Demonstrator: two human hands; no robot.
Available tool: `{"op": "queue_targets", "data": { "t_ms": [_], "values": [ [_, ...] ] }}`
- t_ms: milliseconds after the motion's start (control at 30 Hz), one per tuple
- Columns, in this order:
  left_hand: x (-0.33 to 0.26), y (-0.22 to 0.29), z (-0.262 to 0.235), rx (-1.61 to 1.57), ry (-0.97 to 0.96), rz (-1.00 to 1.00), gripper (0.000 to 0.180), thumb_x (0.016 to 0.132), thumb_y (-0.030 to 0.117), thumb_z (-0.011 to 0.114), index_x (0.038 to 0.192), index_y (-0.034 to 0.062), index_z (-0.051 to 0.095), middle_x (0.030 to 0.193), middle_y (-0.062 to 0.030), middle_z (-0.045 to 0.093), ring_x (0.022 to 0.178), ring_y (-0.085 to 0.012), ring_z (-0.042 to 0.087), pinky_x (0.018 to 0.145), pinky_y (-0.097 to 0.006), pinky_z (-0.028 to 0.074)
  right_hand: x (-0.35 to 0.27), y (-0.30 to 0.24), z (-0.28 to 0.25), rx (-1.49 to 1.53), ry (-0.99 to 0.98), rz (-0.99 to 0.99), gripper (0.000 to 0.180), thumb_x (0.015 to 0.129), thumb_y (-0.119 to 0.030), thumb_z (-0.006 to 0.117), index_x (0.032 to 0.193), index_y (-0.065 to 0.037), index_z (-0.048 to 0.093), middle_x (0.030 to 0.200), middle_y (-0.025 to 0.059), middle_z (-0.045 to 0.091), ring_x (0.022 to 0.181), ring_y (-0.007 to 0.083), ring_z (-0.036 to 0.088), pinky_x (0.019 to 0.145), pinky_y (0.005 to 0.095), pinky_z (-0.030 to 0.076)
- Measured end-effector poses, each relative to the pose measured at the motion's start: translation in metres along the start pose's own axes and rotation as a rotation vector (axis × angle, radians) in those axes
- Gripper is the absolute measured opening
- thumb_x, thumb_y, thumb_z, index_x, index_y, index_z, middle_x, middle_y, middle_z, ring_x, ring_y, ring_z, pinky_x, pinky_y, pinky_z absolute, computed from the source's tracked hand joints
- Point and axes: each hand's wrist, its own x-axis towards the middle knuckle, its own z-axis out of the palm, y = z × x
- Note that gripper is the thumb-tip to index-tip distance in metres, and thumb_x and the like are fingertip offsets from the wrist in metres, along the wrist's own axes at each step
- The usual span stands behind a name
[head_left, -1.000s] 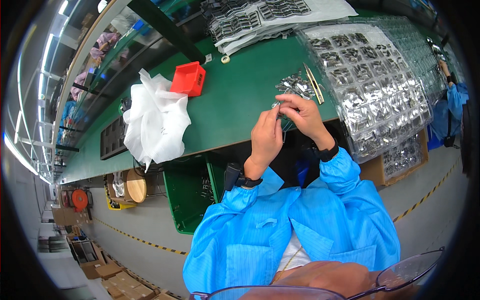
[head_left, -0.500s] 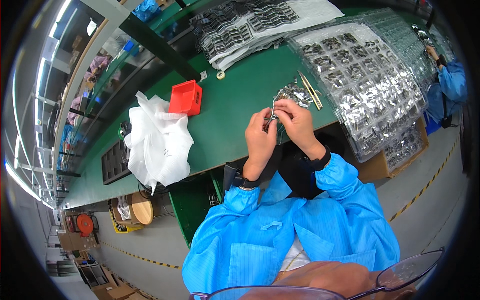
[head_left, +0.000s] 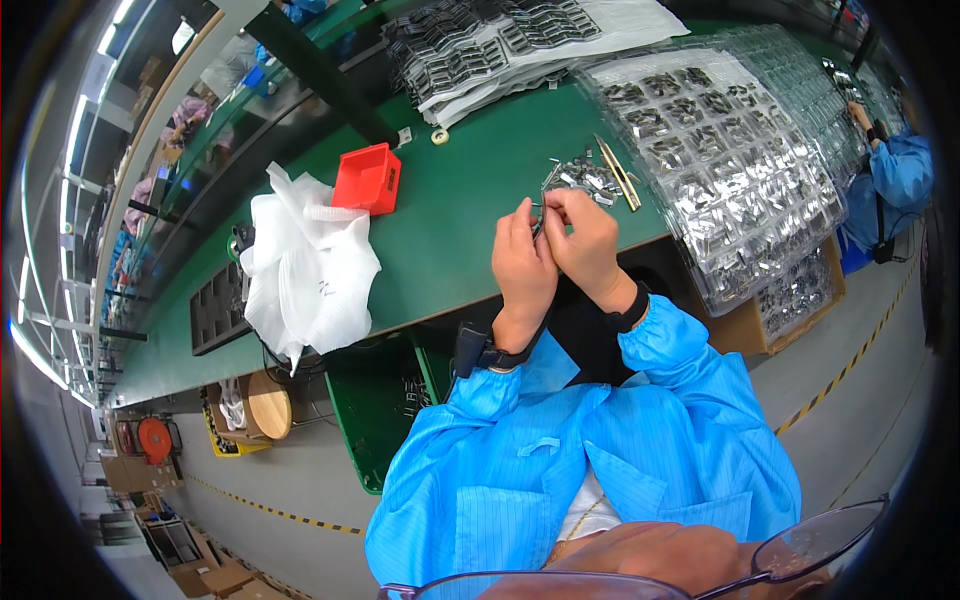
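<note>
Together, the left hand (head_left: 522,268) and right hand (head_left: 588,243) pinch one small metal part (head_left: 537,222) over the green tabletop (head_left: 440,230), beside loose metal parts (head_left: 585,177).

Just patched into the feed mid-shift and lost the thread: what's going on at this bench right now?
A person in a blue coat holds both hands together over the green bench. The left hand and right hand pinch a small metal part between the fingertips; its detail is too small to tell. Just beyond lie a pile of similar parts and tweezers. Clear trays of parts sit to the right, a red bin and white bag to the left. Another person works at far right.
</note>
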Motion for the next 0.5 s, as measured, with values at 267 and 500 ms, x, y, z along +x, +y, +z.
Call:
{"op": "queue_targets", "data": {
  "t_ms": [267, 500],
  "values": [
    [0.016, -0.029, 0.001, 0.021, 0.106, 0.023, 0.027, 0.084, -0.002, 0.056, 0.111, -0.0052, 0.058, 0.093, -0.0147, 0.06, 0.077, -0.0242, 0.059, 0.066, -0.034, 0.048, -0.002, 0.056, 0.0, 0.261, -0.061, 0.528, 0.007, 0.081, -0.003, 0.061, 0.085, 0.001, 0.066, 0.077, 0.0106, 0.064, 0.065, 0.0204, 0.062, 0.058, 0.0313, 0.05],
    [0.01, -0.042, -0.009, -0.758, 0.031, -0.634, 0.023, 0.087, 0.003, 0.058, 0.109, -0.0051, 0.059, 0.083, -0.0018, 0.06, 0.069, -0.0054, 0.053, 0.059, -0.019, 0.043, 0.0, 0.094, -0.004, -0.328, -0.161, 0.258, 0.021, 0.077, -0.001, 0.062, 0.098, -0.002, 0.065, 0.093, 0.0164, 0.061, 0.082, 0.0353, 0.061, 0.073, 0.0419, 0.049]
  ]
}}
